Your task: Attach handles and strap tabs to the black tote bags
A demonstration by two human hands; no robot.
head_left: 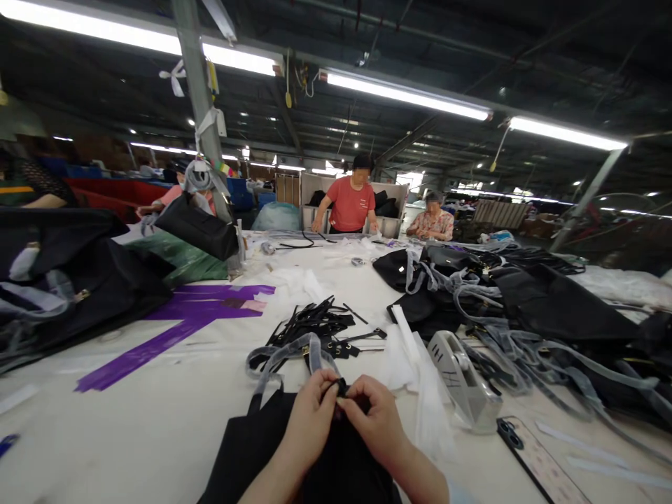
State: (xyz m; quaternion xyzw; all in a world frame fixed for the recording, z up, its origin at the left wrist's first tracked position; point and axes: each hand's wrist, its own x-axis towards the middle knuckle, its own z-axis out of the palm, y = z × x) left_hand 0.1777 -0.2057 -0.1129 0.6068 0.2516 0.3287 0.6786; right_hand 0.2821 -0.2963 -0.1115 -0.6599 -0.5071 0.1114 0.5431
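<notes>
A black bag point(246, 455) lies on the white table point(157, 420) right in front of me, its handles wrapped in clear film point(286, 353). My left hand point(309, 420) and my right hand point(375, 420) meet at the bag's top edge. Both pinch a small black strap piece point(340, 388) between their fingertips. The rest of that piece is hidden by my fingers.
A pile of black straps point(315, 322) lies just beyond the bag. A grey tape dispenser point(459, 378) and a phone point(530, 458) sit to the right, heaps of black bags point(525, 294) beyond. Purple tape strips point(173, 329) cross the left. Two people stand at the far end.
</notes>
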